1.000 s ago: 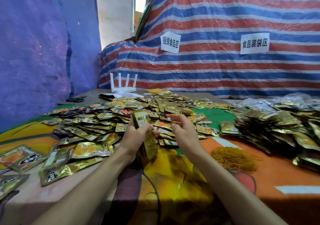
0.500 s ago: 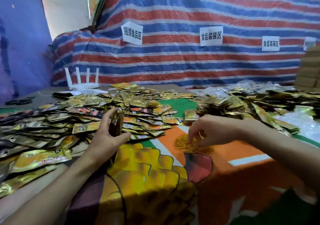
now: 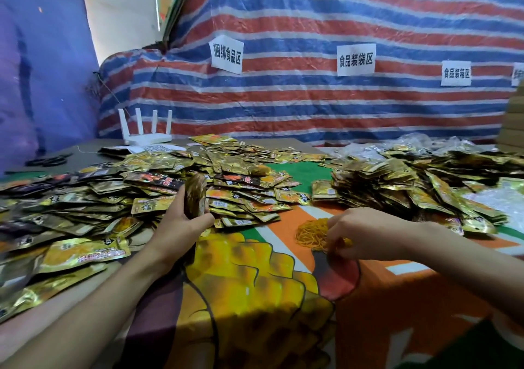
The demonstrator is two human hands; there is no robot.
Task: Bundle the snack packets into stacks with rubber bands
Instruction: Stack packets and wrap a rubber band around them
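My left hand [image 3: 181, 224] grips a stack of gold snack packets [image 3: 194, 194], held upright on edge above the table. Behind and to the left of it spreads a wide heap of loose gold and dark packets [image 3: 119, 195]. My right hand [image 3: 368, 234] reaches down into a small pile of yellow rubber bands [image 3: 310, 231] on the orange part of the cloth, fingertips pinched among the bands. Whether a band is caught between the fingers is hidden. A second heap of packets [image 3: 397, 181] lies at the right.
A colourful printed cloth [image 3: 255, 297] covers the table. A white router [image 3: 147, 137] and black scissors [image 3: 48, 160] sit at the far left. A striped tarp with paper labels [image 3: 356, 59] rises behind. Clear plastic bags [image 3: 507, 198] lie at the right edge.
My right hand left the packet stack and went right to the rubber band pile, where it now digs in. My left hand keeps the stack, turned edge-on.
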